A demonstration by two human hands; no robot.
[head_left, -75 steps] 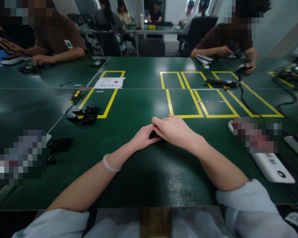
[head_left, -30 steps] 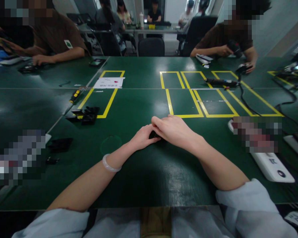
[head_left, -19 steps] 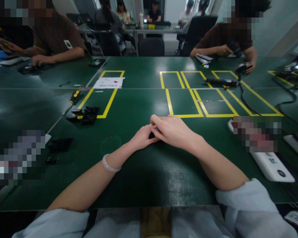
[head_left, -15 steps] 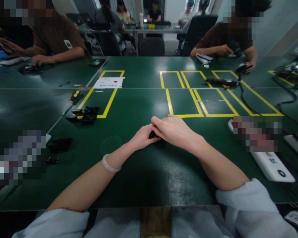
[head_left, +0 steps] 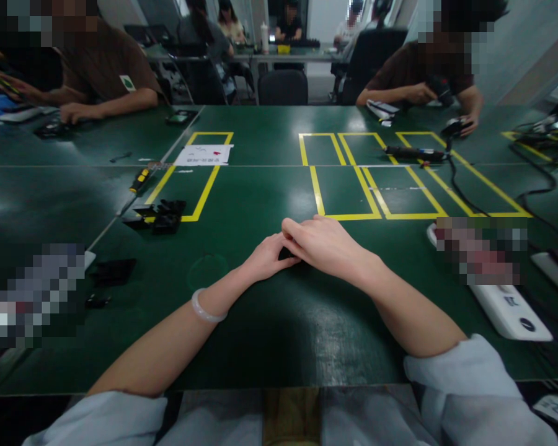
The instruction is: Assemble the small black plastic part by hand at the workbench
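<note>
My left hand (head_left: 268, 257) and my right hand (head_left: 325, 243) meet over the middle of the green table (head_left: 260, 328). The right hand's curled fingers overlap the left fingertips. Both hands are closed around a small dark thing (head_left: 286, 253), of which only a bit shows between thumb and fingers; its kind is hidden. A pale bangle (head_left: 207, 308) circles my left wrist. To the left of the hands lie black plastic parts (head_left: 166, 215), a flat black piece (head_left: 113, 271) and a tiny black part (head_left: 98, 301).
Yellow tape rectangles (head_left: 348, 217) mark the table. A yellow-black screwdriver (head_left: 140, 179) and a paper label (head_left: 203, 155) lie left. At right are a black pen-shaped tool (head_left: 413, 153) with a cable and a white device (head_left: 511, 313). Co-workers sit opposite, one holding a dark tool (head_left: 439, 91).
My hands have barely moved and stay together in the same place. At the far left, the co-worker's raised hand and the thing in it have shifted slightly.
</note>
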